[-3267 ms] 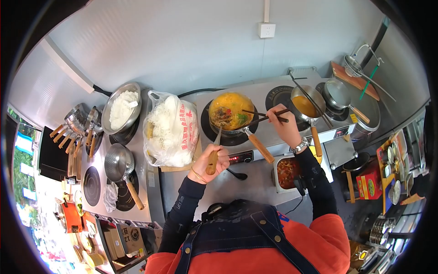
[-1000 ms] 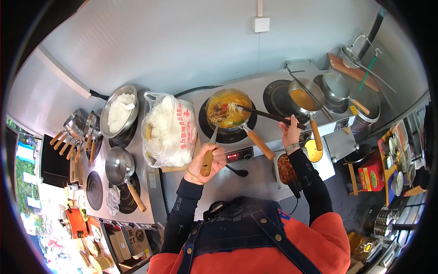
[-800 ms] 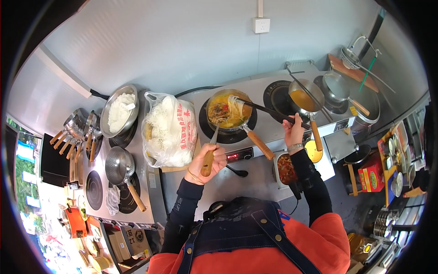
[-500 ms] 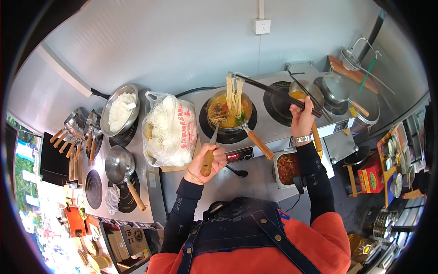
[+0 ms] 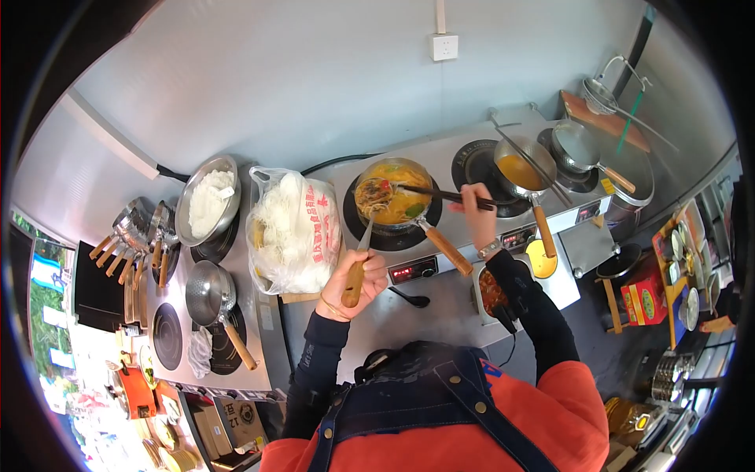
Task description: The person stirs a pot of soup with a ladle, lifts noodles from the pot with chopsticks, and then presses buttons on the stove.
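Observation:
My left hand (image 5: 354,285) is closed around the wooden handle of a ladle (image 5: 366,236). The ladle's head sits in a saucepan (image 5: 432,211) of orange broth, at its left side, with dark toppings and red bits over it. In my right hand (image 5: 474,219) is a pair of long dark chopsticks (image 5: 440,193), nearly level, their tips in the pan beside the ladle's head. Noodles (image 5: 405,173) lie in the broth, with some green leaf at the right. The pan's wooden handle (image 5: 448,249) points toward me, untouched by either hand.
Left of the pan stand a plastic bag of white noodles (image 5: 295,228) and a bowl of white food (image 5: 211,200). A second broth pan (image 5: 519,169) is on the right, with a yellow-filled container (image 5: 541,258) and a red sauce tray (image 5: 491,295) nearer me. A black ladle (image 5: 409,297) lies in front.
The noodles that hung from the raised chopsticks are now down in the pan. My right hand has moved left and lower with the chopsticks. The left hand keeps hold of the ladle.

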`<state>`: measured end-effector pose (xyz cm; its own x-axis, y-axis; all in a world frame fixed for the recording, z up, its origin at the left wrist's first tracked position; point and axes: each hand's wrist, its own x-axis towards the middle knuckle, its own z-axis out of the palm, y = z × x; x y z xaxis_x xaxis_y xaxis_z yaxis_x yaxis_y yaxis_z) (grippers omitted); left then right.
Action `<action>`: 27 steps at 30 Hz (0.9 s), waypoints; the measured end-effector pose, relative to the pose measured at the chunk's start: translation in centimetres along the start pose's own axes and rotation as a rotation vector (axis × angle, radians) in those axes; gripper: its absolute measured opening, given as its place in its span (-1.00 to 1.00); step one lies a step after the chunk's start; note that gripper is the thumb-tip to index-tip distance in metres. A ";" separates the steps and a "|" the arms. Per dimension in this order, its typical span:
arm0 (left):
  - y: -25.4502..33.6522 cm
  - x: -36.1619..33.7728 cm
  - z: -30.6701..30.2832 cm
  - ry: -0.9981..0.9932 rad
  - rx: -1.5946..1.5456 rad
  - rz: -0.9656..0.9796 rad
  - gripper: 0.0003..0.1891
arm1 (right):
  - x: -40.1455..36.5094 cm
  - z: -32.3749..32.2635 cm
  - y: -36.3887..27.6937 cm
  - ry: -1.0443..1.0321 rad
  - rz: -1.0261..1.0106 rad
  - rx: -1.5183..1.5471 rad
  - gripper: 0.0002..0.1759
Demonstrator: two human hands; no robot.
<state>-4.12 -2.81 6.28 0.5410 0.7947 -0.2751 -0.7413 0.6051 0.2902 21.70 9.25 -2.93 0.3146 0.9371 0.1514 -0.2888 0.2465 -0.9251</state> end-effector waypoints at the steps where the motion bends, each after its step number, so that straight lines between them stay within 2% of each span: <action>1: 0.1 0.0 0.0 -0.004 -0.002 0.002 -0.89 | -0.3 0.4 0.2 -0.114 0.016 -0.072 -0.82; 2: 0.2 0.1 0.0 -0.004 0.001 0.000 -0.89 | -0.5 0.6 0.3 -0.232 0.031 -0.146 -0.84; 3: 0.2 0.0 0.0 -0.003 0.007 0.006 -0.89 | -0.4 0.5 0.2 -0.231 0.032 -0.145 -0.84; 5: 0.2 0.0 0.0 0.000 0.011 0.015 -0.88 | -0.1 0.5 -1.2 -0.537 -0.136 -0.319 -0.82; 9: 0.3 0.0 0.2 0.018 0.010 0.029 -0.88 | 1.0 0.1 -5.8 -0.420 -0.059 -0.325 -0.81; 11: 0.3 0.0 0.2 0.024 0.013 0.030 -0.88 | 1.5 -0.5 -7.3 -0.353 -0.129 -0.492 -0.83; 13: 0.4 0.1 0.3 0.014 0.018 0.032 -0.88 | 1.6 -0.5 -7.2 -0.367 -0.146 -0.522 -0.86; 15: 0.4 0.2 0.2 0.014 0.024 0.028 -0.88 | 2.0 -0.7 -5.3 -0.530 -0.430 -0.703 -0.89; 16: 0.5 0.3 0.2 0.012 0.029 0.030 -0.88 | 1.2 0.0 -5.3 -0.571 -0.363 -0.574 -0.90; 19: 0.4 0.2 0.4 0.022 0.028 0.033 -0.88 | 0.5 0.7 -3.2 -0.613 -0.402 -0.645 -0.89; 21: 0.3 0.1 0.4 0.030 0.031 0.032 -0.88 | 0.5 0.8 -0.4 -0.578 -0.410 -0.617 -0.89; 23: 0.2 0.1 0.3 0.035 0.037 0.031 -0.89 | 0.6 0.9 2.6 -0.331 -0.119 -0.254 -0.85; 24: 0.1 0.1 0.2 0.038 0.030 0.027 -0.89 | 1.0 0.8 3.6 -0.328 -0.122 -0.250 -0.85; 26: 0.0 0.0 0.1 0.043 0.026 0.026 -0.89 | 1.7 0.6 4.5 -0.022 0.159 0.113 -0.80; 27: 0.0 -0.1 -0.1 0.037 0.001 0.011 -0.90 | 1.9 0.1 4.8 -0.023 0.158 0.117 -0.80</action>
<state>-4.14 -2.88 6.21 0.5176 0.7993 -0.3053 -0.7468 0.5962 0.2946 20.76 12.21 -7.04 0.2367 0.9715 0.0164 -0.4363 0.1213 -0.8916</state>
